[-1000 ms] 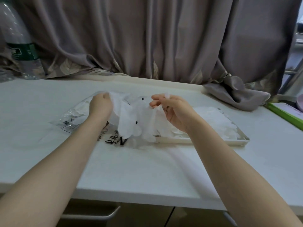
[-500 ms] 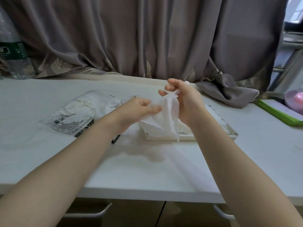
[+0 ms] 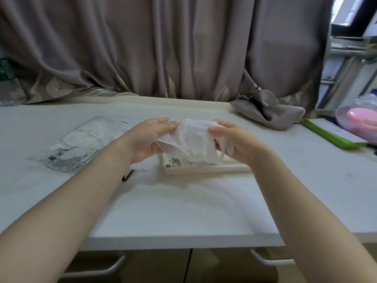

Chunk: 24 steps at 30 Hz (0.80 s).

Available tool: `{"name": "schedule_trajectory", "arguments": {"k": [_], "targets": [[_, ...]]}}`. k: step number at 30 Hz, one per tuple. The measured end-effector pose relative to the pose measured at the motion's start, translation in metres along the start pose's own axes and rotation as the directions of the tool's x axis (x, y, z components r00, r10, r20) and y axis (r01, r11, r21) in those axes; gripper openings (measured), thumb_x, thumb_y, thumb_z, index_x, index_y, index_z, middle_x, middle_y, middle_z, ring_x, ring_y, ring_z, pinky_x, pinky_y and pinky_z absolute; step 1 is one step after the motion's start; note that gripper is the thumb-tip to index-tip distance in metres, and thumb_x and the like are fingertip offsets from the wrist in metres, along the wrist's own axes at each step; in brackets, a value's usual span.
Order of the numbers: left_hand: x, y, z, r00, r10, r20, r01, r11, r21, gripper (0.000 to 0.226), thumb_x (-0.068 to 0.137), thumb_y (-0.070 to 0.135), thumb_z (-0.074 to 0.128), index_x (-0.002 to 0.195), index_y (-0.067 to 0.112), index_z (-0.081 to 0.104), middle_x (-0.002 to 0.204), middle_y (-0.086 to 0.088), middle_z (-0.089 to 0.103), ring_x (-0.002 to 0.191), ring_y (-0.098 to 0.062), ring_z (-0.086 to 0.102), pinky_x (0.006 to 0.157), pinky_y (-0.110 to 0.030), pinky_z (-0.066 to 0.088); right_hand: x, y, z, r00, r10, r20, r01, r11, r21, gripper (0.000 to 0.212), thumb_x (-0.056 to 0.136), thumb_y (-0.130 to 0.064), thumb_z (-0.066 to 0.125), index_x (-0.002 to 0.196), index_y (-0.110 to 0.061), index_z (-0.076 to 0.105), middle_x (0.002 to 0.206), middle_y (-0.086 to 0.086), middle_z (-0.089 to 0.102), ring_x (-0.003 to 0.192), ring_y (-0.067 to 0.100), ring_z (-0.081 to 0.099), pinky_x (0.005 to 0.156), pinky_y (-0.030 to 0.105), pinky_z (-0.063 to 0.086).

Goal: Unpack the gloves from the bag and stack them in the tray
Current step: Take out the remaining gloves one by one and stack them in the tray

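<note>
White laminate counter (image 3: pixel 183 211) fills the near view, with metal drawer handles under its front edge and both bare forearms reaching in across it. Beyond the bare stretch, left hand (image 3: pixel 149 137) and right hand (image 3: pixel 234 139) hold one thin translucent white glove (image 3: pixel 189 137) between them, each with thumb and fingers pinched on an edge of the film, so both are closed on it and it hangs slack just above the tray. Tray (image 3: pixel 204 171), a shallow white one, sits directly under the glove; small holes show in its near-left corner, and more white film already lies in it, though I cannot count the pieces. My read: this is the spread-and-lay step, task partway along. To do it well I would keep the pinches light, draw the hands apart until the creases ease, line the glove up with the pile below, lower it flat, and let go of both edges together; film this thin will likely cling to skin or bunch. Left of the tray, flat on the counter, lies the clear printed bag (image 3: pixel 81 148), pale contents visible inside, so more gloves probably remain. A small black strip lies by its near corner. Farther right are a green-edged box (image 3: pixel 334 133) and a pink item in a dish. Grey-brown curtain (image 3: pixel 163 48) closes the back; a water bottle (image 3: pixel 8 86) stands far left.
</note>
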<state>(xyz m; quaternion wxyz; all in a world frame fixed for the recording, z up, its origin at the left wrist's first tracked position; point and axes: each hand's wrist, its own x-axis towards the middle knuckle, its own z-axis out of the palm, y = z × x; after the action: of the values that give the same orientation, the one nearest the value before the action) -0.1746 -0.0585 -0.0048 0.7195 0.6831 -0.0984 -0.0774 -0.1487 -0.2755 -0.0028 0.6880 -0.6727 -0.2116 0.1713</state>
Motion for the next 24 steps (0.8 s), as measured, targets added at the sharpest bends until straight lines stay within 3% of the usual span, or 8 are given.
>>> {"name": "schedule_trajectory", "arguments": {"k": [3,6,8,11,14,17,20,24], "targets": [[-0.001,0.002,-0.012,0.997,-0.029,0.078,0.022,0.995,0.093,0.012,0.087,0.016,0.058,0.093,0.006,0.063,0.082,-0.002,0.069,0.073,-0.015,0.065,0.069,-0.028,0.056,-0.006,-0.001,-0.015,0.994,-0.095,0.057,0.086,0.988,0.131,0.012,0.071,-0.011,0.063,0.068,-0.013,0.052,0.06,-0.004,0.058,0.051,0.008,0.056,0.047,0.017,0.043],[-0.002,0.009,-0.016,0.983,-0.021,0.183,0.014,0.999,0.042,0.017,0.077,0.013,0.059,0.093,0.005,0.061,0.08,-0.002,0.068,0.069,-0.013,0.065,0.061,-0.023,0.054,-0.011,0.0,-0.027,0.989,-0.096,0.115,0.086,0.992,0.088,0.018,0.057,-0.015,0.071,0.058,-0.021,0.055,0.062,-0.002,0.054,0.053,0.011,0.054,0.047,0.018,0.042],[-0.001,0.016,-0.015,0.976,0.031,0.214,-0.021,0.999,-0.05,0.019,0.076,0.013,0.052,0.092,0.005,0.057,0.079,-0.002,0.065,0.069,-0.014,0.064,0.06,-0.024,0.053,-0.016,-0.004,-0.035,0.988,-0.032,0.153,0.035,0.999,-0.022,0.015,0.061,-0.007,0.068,0.066,-0.019,0.06,0.064,-0.002,0.059,0.055,0.01,0.057,0.049,0.019,0.046],[0.004,0.025,-0.009,0.97,0.076,0.23,-0.069,0.997,-0.036,0.024,0.076,0.01,0.05,0.098,0.004,0.055,0.084,-0.004,0.062,0.073,-0.016,0.062,0.063,-0.025,0.052,-0.019,-0.014,-0.039,0.96,0.178,0.217,-0.078,0.913,-0.401,0.018,0.071,-0.01,0.064,0.088,-0.011,0.064,0.081,-0.005,0.07,0.076,0.008,0.065,0.071,0.019,0.05],[0.007,0.03,0.004,0.967,0.092,0.237,-0.099,0.995,0.018,0.021,0.072,0.004,0.048,0.089,0.008,0.061,0.076,-0.001,0.065,0.066,-0.013,0.063,0.058,-0.022,0.053,-0.017,-0.018,-0.043,0.974,0.217,0.058,-0.138,0.785,-0.604,0.038,0.07,-0.037,0.076,0.099,-0.016,0.064,0.105,-0.003,0.067,0.102,0.009,0.062,0.1,0.035,0.046],[0.013,0.034,0.016,0.972,0.136,0.192,-0.127,0.99,-0.059,0.026,0.067,-0.001,0.048,0.079,0.014,0.065,0.071,0.0,0.065,0.058,-0.011,0.061,0.053,-0.019,0.051,-0.014,-0.02,-0.032,0.999,-0.003,-0.036,-0.014,0.886,-0.463,0.038,0.085,-0.037,0.059,0.119,-0.02,0.057,0.127,-0.005,0.058,0.121,0.007,0.052,0.109,0.034,0.037],[0.017,0.039,0.025,0.965,0.166,0.201,-0.163,0.986,-0.027,0.025,0.075,-0.005,0.052,0.081,0.015,0.066,0.076,0.002,0.067,0.063,-0.009,0.06,0.059,-0.018,0.051,-0.008,-0.023,-0.014,0.987,-0.136,0.088,0.157,0.934,-0.321,0.039,0.097,-0.017,0.046,0.136,-0.014,0.045,0.132,-0.002,0.054,0.126,0.007,0.046,0.104,0.021,0.038],[0.019,0.045,0.034,0.966,0.203,0.16,-0.21,0.977,0.028,0.025,0.088,-0.006,0.046,0.09,0.013,0.061,0.078,0.002,0.07,0.067,-0.009,0.065,0.063,-0.02,0.053,0.001,-0.023,-0.004,0.979,-0.105,0.174,0.159,0.931,-0.33,0.044,0.083,-0.018,0.059,0.12,0.004,0.056,0.111,0.013,0.061,0.106,0.019,0.057,0.098,0.031,0.043]]}}
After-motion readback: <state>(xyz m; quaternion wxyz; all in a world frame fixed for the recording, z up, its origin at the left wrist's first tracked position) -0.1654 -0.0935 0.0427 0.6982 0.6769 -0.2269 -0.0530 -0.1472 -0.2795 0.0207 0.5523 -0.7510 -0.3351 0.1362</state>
